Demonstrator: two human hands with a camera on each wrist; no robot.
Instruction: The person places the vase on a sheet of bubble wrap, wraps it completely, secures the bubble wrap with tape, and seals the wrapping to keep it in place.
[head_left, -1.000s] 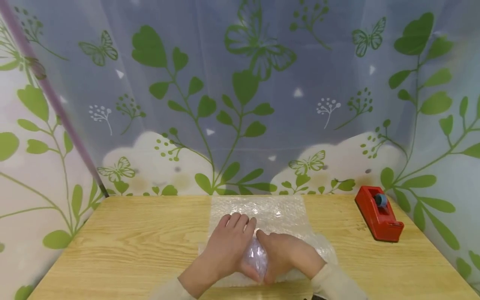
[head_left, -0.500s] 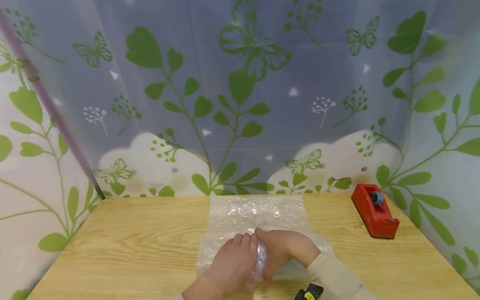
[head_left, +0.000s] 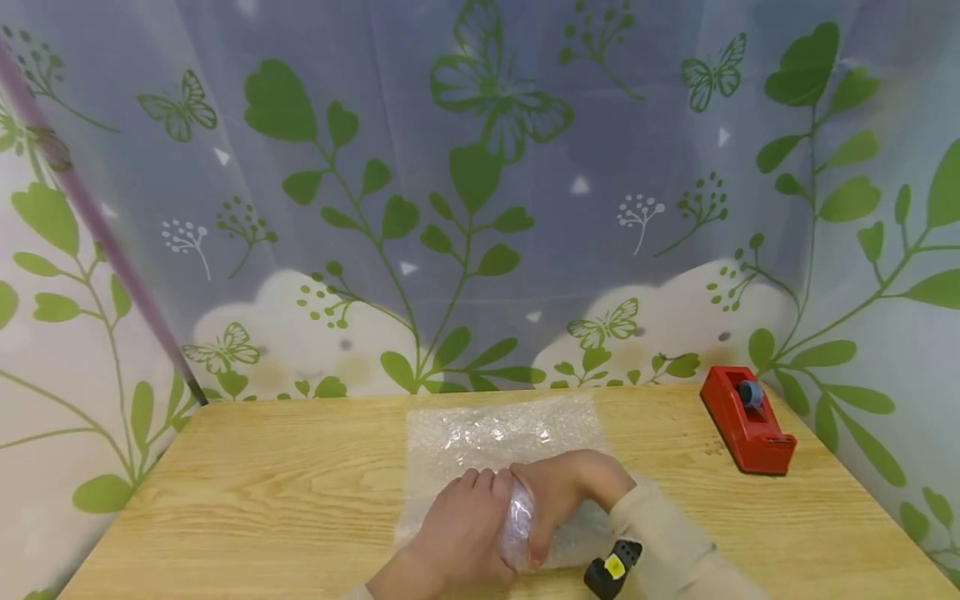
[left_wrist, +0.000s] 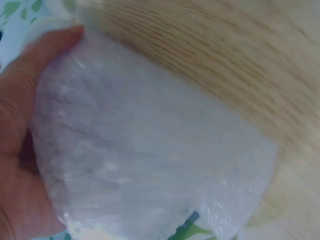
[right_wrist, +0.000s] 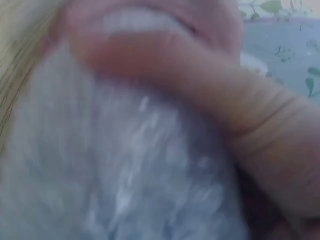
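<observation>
Both hands hold one bundle wrapped in bubble wrap (head_left: 517,525), pale and faintly purple, low in the middle of the head view. My left hand (head_left: 467,527) grips its left side, fingers over the top. On the other side my right hand (head_left: 558,496) grips it with thumb and fingers. In the left wrist view the left thumb presses along the bubble wrap (left_wrist: 135,135), whose loose end trails away over the wood. The right wrist view shows the right thumb (right_wrist: 165,70) across the crinkled wrap (right_wrist: 125,165). What lies inside the wrapping is hidden.
A flat sheet of bubble wrap (head_left: 495,433) spreads over the wooden table (head_left: 285,483) behind and around the hands. At the back right stands a red tape dispenser (head_left: 748,425) with a blue roll. A printed curtain (head_left: 360,208) rises behind the table's back edge.
The left fingers, earlier stretched forward over the bundle, have curled down around it. The bundle has turned in the hands, and the right wrist has lifted and rotated. The view has shifted slightly.
</observation>
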